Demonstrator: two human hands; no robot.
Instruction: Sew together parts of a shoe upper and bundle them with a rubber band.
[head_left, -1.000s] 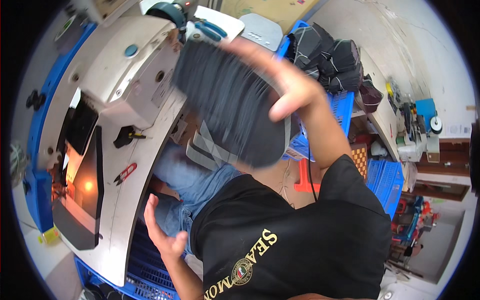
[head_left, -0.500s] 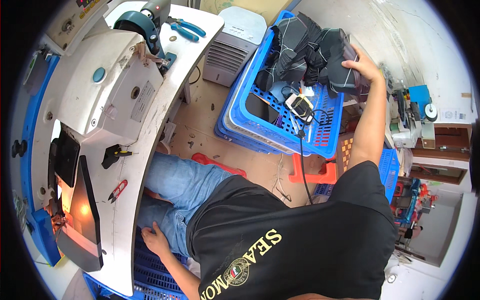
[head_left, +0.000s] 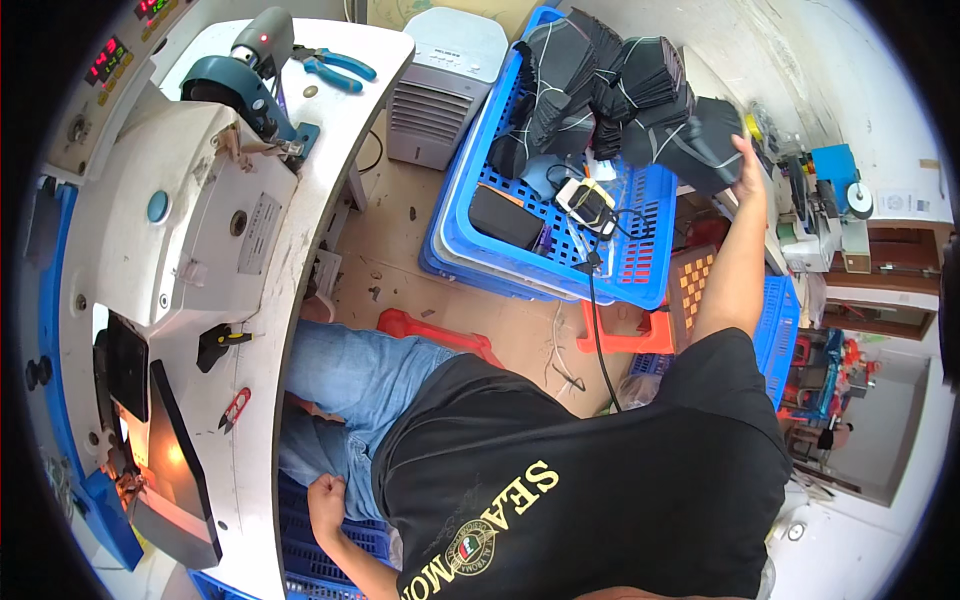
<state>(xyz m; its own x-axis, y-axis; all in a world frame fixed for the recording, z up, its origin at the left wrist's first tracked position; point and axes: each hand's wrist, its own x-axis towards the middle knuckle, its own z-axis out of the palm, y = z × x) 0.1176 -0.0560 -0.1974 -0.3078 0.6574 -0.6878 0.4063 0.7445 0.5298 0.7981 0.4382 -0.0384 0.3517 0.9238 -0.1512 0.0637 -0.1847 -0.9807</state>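
Note:
My right hand (head_left: pixel 750 178) grips the edge of a banded bundle of black, flat cut pieces (head_left: pixel 708 150), slightly blurred, at the right rim of a blue plastic basket (head_left: pixel 560 268). More banded stacks of the same black pieces (head_left: pixel 560 60) fill the basket's far part. Close to my thigh in blue jeans (head_left: pixel 360 375), my left hand (head_left: pixel 327 503) is closed in a fist. Whatever its fingers may hold is hidden.
A white machine (head_left: pixel 190 220) stands on the white table (head_left: pixel 255 400), with blue-handled pliers (head_left: pixel 340 70) and red thread snips (head_left: pixel 235 410). A grey air cooler (head_left: pixel 440 90) stands beside the basket. A black cable (head_left: pixel 600 340) hangs from the basket; a red stool (head_left: pixel 615 335) is below.
The bundle in my right hand has turned and moved rightward, away from the other stacks. My left hand's fingers have curled into a fist. The view has shifted a little.

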